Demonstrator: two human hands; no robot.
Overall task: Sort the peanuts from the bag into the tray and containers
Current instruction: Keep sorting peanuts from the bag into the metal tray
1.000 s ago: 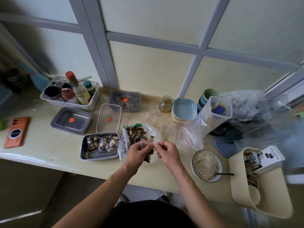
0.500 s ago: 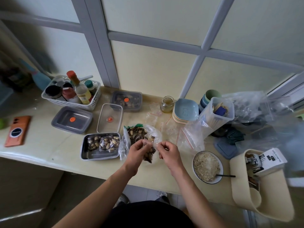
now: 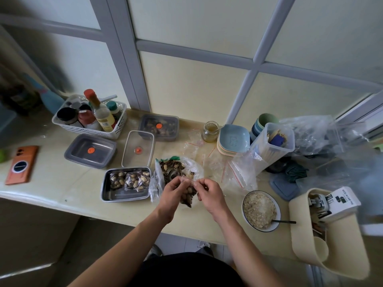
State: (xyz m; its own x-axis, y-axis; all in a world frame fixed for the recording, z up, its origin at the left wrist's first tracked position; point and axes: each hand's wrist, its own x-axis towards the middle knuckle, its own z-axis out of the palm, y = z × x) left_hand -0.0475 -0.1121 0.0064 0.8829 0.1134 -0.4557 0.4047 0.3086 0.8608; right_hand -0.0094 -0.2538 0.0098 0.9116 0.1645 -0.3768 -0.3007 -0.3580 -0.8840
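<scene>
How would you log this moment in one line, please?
left hand: pinches small bag | right hand: pinches small bag | tray: holds filled packets

Backdrop: frosted panes set in pale grey frame bars, the bars crossing at the right | Surface: cream worktop butted against the panes, front edge rounded | Below: pale floor glimpsed past the worktop edge | Light: soft, diffuse daylight through the panes; far left corner dim
</scene>
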